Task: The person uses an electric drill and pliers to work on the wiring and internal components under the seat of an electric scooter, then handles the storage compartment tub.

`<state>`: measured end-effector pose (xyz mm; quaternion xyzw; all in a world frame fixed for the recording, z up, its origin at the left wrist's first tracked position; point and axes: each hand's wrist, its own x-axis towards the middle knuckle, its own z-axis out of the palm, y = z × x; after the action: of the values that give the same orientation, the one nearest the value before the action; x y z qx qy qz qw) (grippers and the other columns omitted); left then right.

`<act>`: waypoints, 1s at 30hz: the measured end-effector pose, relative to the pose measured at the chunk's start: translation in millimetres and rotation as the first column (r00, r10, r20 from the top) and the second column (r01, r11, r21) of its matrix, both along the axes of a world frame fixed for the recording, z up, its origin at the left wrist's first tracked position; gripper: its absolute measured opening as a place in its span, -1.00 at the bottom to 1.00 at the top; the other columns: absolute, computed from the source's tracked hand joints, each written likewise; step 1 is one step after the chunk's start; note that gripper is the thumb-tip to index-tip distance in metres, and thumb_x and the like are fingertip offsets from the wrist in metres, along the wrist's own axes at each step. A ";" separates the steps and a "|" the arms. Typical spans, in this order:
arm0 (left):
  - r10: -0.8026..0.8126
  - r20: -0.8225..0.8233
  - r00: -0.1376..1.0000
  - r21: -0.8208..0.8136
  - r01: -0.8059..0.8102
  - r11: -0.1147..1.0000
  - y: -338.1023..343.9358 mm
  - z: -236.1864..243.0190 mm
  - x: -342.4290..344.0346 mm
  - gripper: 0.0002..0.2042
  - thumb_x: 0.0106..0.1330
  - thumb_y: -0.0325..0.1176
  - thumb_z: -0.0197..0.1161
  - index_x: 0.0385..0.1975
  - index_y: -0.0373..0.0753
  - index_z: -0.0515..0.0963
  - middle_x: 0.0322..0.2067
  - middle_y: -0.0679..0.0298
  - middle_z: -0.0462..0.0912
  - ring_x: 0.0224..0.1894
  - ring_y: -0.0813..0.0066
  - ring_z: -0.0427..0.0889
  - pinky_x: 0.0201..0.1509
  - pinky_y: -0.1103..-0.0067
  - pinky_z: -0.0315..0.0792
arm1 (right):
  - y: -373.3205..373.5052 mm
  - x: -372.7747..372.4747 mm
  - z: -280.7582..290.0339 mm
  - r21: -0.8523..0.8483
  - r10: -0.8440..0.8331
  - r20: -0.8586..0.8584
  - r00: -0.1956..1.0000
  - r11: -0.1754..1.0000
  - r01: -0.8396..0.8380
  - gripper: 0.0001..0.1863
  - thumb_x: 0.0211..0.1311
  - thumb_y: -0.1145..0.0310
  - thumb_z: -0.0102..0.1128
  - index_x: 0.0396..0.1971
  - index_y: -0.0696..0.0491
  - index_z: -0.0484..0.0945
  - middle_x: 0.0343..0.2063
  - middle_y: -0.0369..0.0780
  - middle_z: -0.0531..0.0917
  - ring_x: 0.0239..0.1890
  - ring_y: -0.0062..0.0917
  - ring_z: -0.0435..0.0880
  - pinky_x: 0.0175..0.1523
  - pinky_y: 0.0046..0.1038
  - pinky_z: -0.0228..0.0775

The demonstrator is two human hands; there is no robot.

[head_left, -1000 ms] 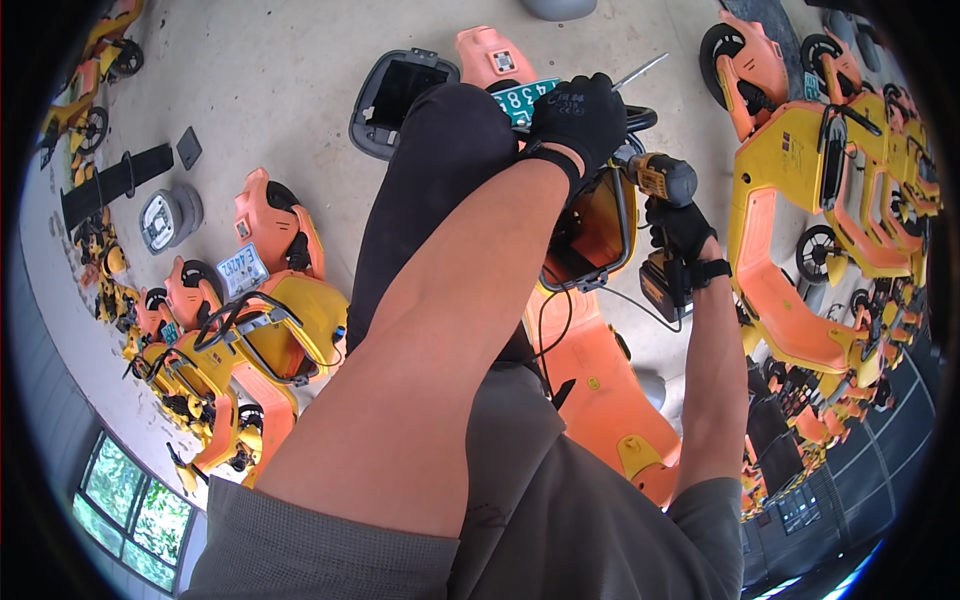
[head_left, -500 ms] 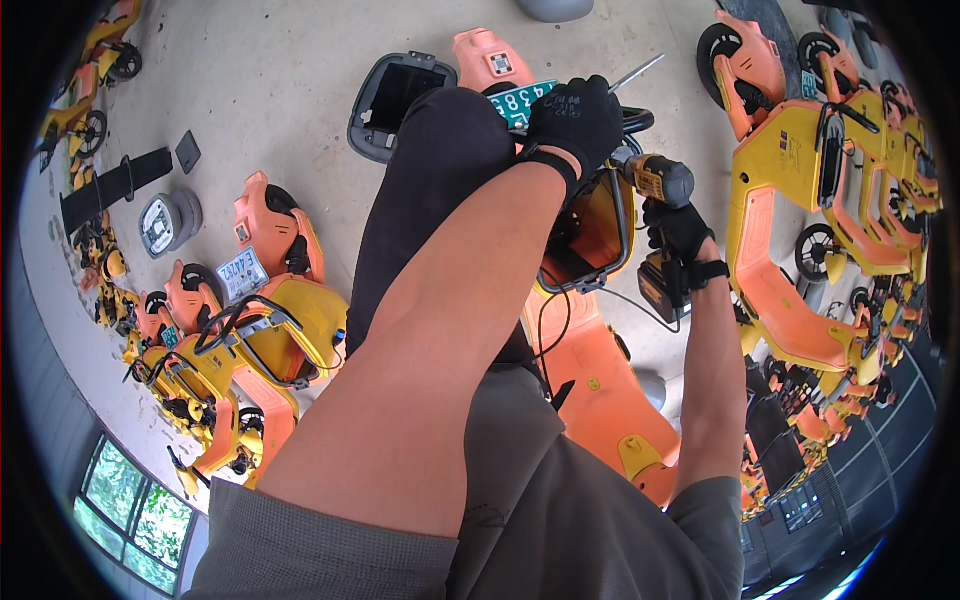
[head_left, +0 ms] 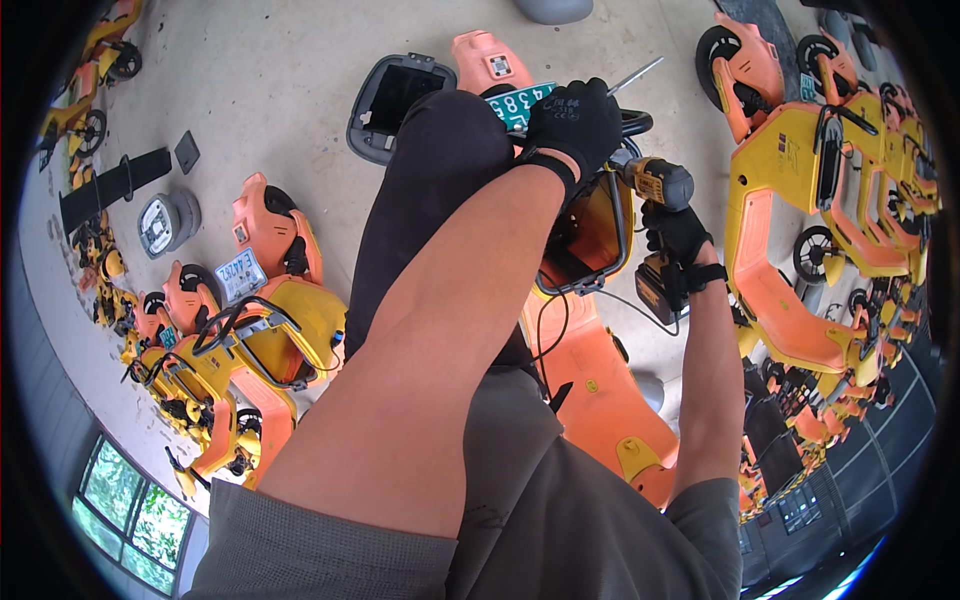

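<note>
My left hand [head_left: 572, 125], in a black glove, is closed at the rear of a yellow and orange scooter [head_left: 605, 375]. A thin metal shaft, seemingly a screwdriver [head_left: 637, 76], sticks out past its fingers; the handle is hidden. My right hand [head_left: 680, 235], gloved too, grips a yellow and black cordless impact driver [head_left: 660, 182]. The driver's nose points left at the black frame [head_left: 628, 225] around the scooter's open seat compartment [head_left: 592, 225]. My left hand hides the contact point. A green licence plate [head_left: 520, 103] shows beside my left hand.
A detached grey seat [head_left: 390, 105] lies upside down on the floor beyond my knee. More scooters stand at the left [head_left: 290, 310] and right [head_left: 775, 190]. A black cable [head_left: 640, 305] loops from the compartment. Another grey seat part [head_left: 168, 222] lies on the floor at left.
Both hands stay almost where they were. The impact driver has shifted only very slightly.
</note>
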<state>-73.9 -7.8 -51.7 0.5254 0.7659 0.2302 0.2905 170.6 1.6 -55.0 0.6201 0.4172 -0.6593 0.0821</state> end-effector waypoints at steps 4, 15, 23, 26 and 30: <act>0.003 -0.006 1.000 -0.017 -0.003 1.000 0.4 -0.6 -1.1 -0.74 0.28 -0.19 -0.05 -0.39 -0.27 0.46 -0.41 0.06 0.61 -0.34 0.12 0.61 -0.23 0.34 0.45 | -1.0 0.7 -4.4 -0.013 -0.005 0.005 1.000 1.000 0.005 -0.81 -0.01 0.50 0.15 -0.34 0.01 0.42 -0.58 -0.37 0.44 -0.63 -0.64 0.42 -0.51 -0.55 0.33; -0.011 0.005 1.000 0.006 0.011 1.000 -1.2 -1.7 -1.6 -0.75 0.27 -0.19 -0.03 -0.39 -0.26 0.46 -0.42 0.05 0.60 -0.33 0.13 0.61 -0.24 0.33 0.45 | -3.7 0.8 -5.3 -0.005 -0.014 0.018 1.000 1.000 0.014 -0.85 0.03 0.49 0.13 -0.36 0.02 0.42 -0.63 -0.36 0.43 -0.65 -0.63 0.40 -0.55 -0.55 0.30; -0.007 0.022 1.000 -0.014 0.007 1.000 -0.4 1.1 -1.2 -0.74 0.28 -0.19 -0.03 -0.40 -0.27 0.46 -0.41 0.06 0.61 -0.32 0.12 0.61 -0.22 0.33 0.45 | -4.8 3.7 -1.8 0.020 -0.021 -0.006 1.000 1.000 0.021 -0.85 0.04 0.48 0.11 -0.35 0.02 0.42 -0.63 -0.37 0.42 -0.66 -0.64 0.40 -0.54 -0.55 0.30; 0.005 0.000 1.000 0.031 -0.005 1.000 -1.4 -2.8 -1.1 -0.74 0.28 -0.19 -0.03 -0.40 -0.26 0.46 -0.42 0.06 0.61 -0.33 0.12 0.62 -0.23 0.32 0.46 | -6.4 -0.1 1.7 0.038 -0.035 0.003 0.999 0.999 0.035 -0.82 0.03 0.50 0.11 -0.31 0.03 0.42 -0.63 -0.38 0.42 -0.66 -0.64 0.40 -0.54 -0.56 0.30; -0.001 0.005 1.000 0.005 0.001 1.000 -0.2 -3.2 0.2 -0.74 0.28 -0.19 -0.04 -0.41 -0.25 0.46 -0.43 0.06 0.61 -0.34 0.13 0.62 -0.24 0.32 0.45 | -6.6 4.6 1.4 0.049 -0.082 -0.002 0.997 0.995 0.082 -0.75 0.01 0.54 0.10 -0.24 0.05 0.43 -0.61 -0.37 0.43 -0.65 -0.64 0.40 -0.53 -0.56 0.30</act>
<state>-73.7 -8.0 -55.0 0.5258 0.7644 0.2332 0.2913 175.2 -4.9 -53.7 0.6386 0.4076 -0.6515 0.0396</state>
